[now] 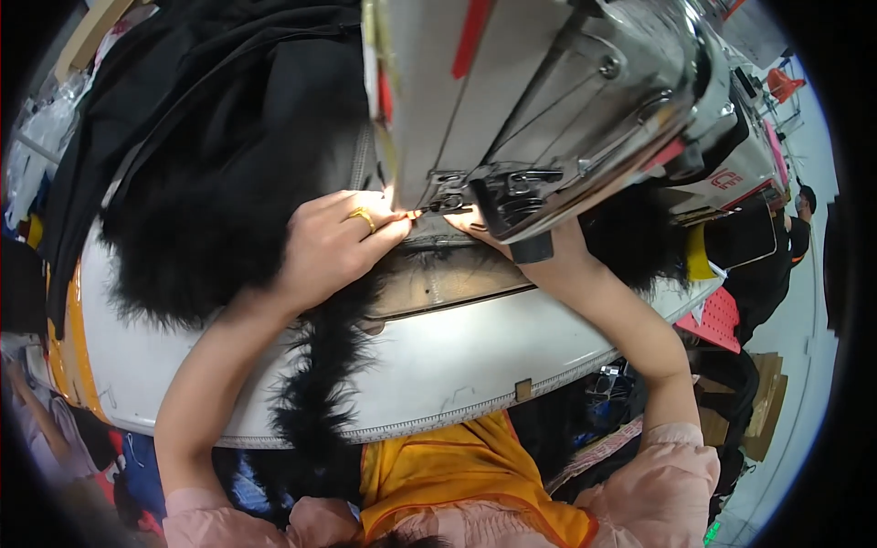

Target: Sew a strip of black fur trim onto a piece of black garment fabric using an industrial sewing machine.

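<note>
Left hand (333,242): one, bare, a gold ring (364,217) on a finger; back of the hand uppermost, set just left of the needle area. Its thumb and index tips lie close together there; whether they are clamped on the cloth, cannot tell.

Right hand (566,251): one, bare, partly hidden by the machine head; some fingertips show in the gap near the needle. Grip hidden, cannot tell whether apart or together.

Cloth (219,100): black, bunched at the far left of the surface and running toward the needle area.

Fur (196,242): black, long-haired; a large mass beside the left hand, on the surface. A fur strip (320,384) hangs over the near edge. More dark fur lies beyond the right wrist.

Sewing machine (548,110): pale head, over the work, between the viewer and the right fingers; metal plate (448,283) below.

Surface (457,356): white, measuring tape (457,422) along its curved near edge.

Apron (448,470): yellow-orange, worn over pink sleeves (649,479).

Right background: pink basket (717,320), cardboard (767,402), a person in black (776,265).
</note>
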Available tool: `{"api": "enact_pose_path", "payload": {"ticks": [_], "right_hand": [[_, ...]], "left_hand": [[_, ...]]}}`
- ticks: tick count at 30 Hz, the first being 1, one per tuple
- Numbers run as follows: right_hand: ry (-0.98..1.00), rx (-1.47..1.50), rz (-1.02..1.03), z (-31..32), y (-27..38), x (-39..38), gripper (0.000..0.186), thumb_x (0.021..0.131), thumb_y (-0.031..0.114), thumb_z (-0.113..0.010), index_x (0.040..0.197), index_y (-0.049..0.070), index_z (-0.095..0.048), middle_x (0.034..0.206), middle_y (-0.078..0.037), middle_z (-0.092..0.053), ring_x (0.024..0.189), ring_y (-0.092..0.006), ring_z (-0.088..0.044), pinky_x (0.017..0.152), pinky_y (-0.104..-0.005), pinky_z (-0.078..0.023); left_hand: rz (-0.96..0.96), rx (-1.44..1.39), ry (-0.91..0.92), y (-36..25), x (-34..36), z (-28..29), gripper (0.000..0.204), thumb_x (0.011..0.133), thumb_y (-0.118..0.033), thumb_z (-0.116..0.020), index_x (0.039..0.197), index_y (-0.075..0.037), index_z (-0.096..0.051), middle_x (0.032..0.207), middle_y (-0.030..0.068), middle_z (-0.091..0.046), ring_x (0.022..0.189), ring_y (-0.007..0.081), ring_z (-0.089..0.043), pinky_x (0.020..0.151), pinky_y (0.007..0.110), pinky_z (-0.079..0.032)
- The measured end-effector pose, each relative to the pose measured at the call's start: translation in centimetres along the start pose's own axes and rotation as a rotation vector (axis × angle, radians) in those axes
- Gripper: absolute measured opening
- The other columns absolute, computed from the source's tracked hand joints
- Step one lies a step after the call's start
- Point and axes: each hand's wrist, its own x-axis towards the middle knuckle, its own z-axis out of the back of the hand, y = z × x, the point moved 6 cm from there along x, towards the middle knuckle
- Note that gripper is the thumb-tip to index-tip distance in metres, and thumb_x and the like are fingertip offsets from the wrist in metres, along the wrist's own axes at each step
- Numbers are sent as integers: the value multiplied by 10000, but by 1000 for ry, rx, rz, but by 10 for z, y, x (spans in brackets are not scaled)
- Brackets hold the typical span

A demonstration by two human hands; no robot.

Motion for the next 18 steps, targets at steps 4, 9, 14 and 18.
{"api": "enact_pose_path", "payload": {"ticks": [4, 9, 14, 18], "right_hand": [[-65, 17, 17, -4, -1, -2, 79, 631, 117, -612, 678, 76, -661, 804, 8, -554, 887, -156, -579, 841, -324, -465], [-30, 50, -5, -2, -1, 3, 76, 647, 108, -608, 722, 98, -614, 789, -6, -525, 894, -178, -573, 843, -339, -471], [25, -56, 6, -4, 1, 2, 214, 730, 81, -612, 929, 149, -650, 850, -33, -622, 890, -214, -615, 833, -339, -479], [9, -10, 6, -11, -2, 2, 78, 700, 74, -606, 778, 79, -613, 807, -39, -578, 912, -210, -587, 855, -334, -476]], "left_hand": [[21, 37, -38, -2, 1, 2, 226, 692, -71, -676, 917, -85, -689, 850, 11, -638, 819, 169, -625, 670, 280, -522], [99, 87, 52, -4, -1, -2, 226, 729, -75, -632, 952, -78, -672, 942, 35, -658, 900, 182, -640, 767, 290, -528], [325, 85, 122, -4, -21, 6, 213, 805, -93, -541, 994, -79, -638, 1070, 45, -654, 1039, 174, -623, 1024, 368, -418], [287, -17, 28, 13, -26, 5, 137, 813, -93, -553, 907, -94, -652, 1010, 35, -674, 1004, 168, -640, 1042, 436, -387]]}}
